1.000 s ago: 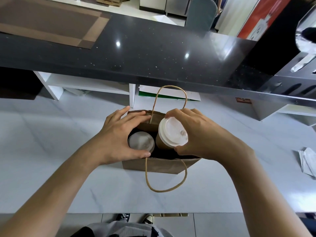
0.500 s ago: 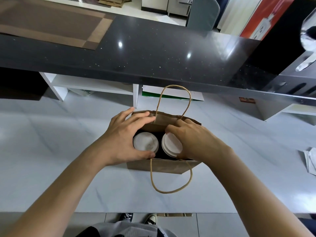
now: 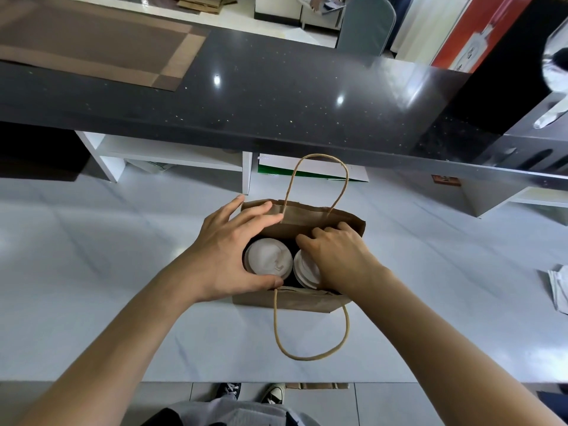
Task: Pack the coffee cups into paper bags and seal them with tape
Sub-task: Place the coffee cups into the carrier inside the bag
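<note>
A brown paper bag (image 3: 307, 302) stands open on the pale marble counter (image 3: 107, 272), with one cord handle upright at the far side and the other lying toward me. Two coffee cups with white lids sit side by side inside it. My left hand (image 3: 224, 256) spans the bag's left end, fingers on the far wall and thumb on the near rim, beside the left cup (image 3: 267, 259). My right hand (image 3: 338, 259) reaches into the bag, with its fingers curled over the right cup (image 3: 305, 272) and covering most of the lid.
A raised black countertop (image 3: 276, 103) runs across behind the bag, with a brown mat (image 3: 92, 47) on its left. White shelf units sit under it. Folded white paper (image 3: 558, 290) lies at the right edge. My shoes and another brown bag (image 3: 316, 385) show below the counter's front edge.
My right hand has lowered the second cup from above the bag's rim down into the bag beside the first cup. The left hand has kept holding the bag's mouth open.
</note>
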### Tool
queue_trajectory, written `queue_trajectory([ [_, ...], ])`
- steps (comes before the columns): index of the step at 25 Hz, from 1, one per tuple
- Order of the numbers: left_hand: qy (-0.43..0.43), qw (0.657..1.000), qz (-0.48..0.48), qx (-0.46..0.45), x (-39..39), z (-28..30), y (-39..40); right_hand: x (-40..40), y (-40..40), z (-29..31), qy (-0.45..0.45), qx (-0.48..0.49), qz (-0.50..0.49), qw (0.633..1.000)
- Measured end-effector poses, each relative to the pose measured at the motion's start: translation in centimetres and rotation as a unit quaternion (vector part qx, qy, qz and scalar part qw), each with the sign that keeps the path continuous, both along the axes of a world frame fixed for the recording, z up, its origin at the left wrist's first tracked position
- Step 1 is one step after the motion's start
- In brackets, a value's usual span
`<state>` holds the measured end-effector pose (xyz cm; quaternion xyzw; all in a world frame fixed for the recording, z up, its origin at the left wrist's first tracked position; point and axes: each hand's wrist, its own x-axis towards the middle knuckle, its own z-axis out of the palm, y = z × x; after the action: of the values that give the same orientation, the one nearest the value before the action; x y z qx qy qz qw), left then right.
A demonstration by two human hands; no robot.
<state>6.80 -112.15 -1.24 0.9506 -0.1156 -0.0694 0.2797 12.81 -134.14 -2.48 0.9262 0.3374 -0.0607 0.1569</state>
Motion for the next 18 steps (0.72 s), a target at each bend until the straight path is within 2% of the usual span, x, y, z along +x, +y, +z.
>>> queue_trajectory([
  [4,0.035,0.999,-0.002,-0.040,-0.3,-0.3,0.2,0.0,0.3,-0.1,-0.010,-0.014,0.004,1.000],
  [10,0.028,0.998,-0.027,-0.054,-0.5,-0.4,0.3,-1.2,-1.2,0.4,0.015,0.011,-0.045,0.999],
  [13,0.029,0.997,-0.041,-0.059,-0.4,-0.3,0.2,-1.7,-2.4,1.9,0.011,0.079,-0.088,0.993],
  [15,0.025,0.997,-0.050,-0.055,-0.2,-0.3,0.1,-2.7,-3.5,2.5,-0.037,0.146,-0.109,0.983],
  [18,0.016,0.997,-0.055,-0.046,0.1,-0.4,0.1,-4.8,-5.2,2.4,-0.114,0.237,-0.213,0.941],
])
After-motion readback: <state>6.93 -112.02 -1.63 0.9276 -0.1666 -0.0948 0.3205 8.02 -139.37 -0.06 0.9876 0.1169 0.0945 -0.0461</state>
